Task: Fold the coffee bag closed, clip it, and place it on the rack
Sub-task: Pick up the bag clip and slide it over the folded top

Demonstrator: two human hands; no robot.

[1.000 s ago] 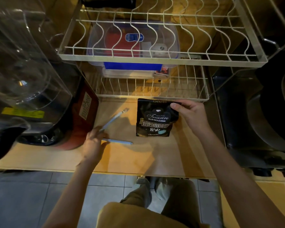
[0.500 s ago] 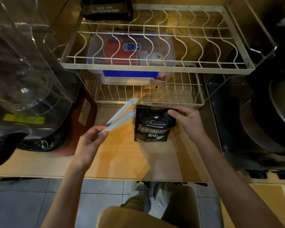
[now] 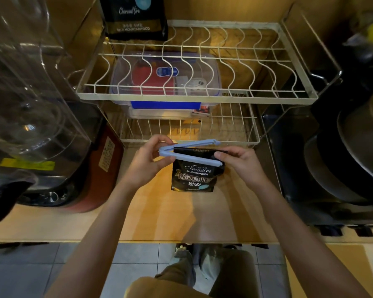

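Observation:
A black coffee bag [image 3: 196, 176] with white lettering hangs above the wooden counter [image 3: 159, 216], its top folded over. A long light-blue clip [image 3: 190, 150] straddles the folded top, its two arms spread in a V with the hinge at the left. My left hand [image 3: 148, 162] grips the clip at its hinge end. My right hand [image 3: 243, 163] pinches the bag's upper right corner by the clip's free end. The white wire rack [image 3: 194, 96] stands just behind, its upper shelf wavy-wired.
A second black coffee bag [image 3: 136, 18] stands at the rack's back left. A clear lidded box [image 3: 166, 82] with red and blue contents sits on the lower shelf. A water dispenser jug [image 3: 28, 108] fills the left. Dark pans [image 3: 353, 151] are stacked at the right.
My left hand carried the open clip from the left over to the bag, and its arms now lie across the folded top. The bag has been lifted off the counter.

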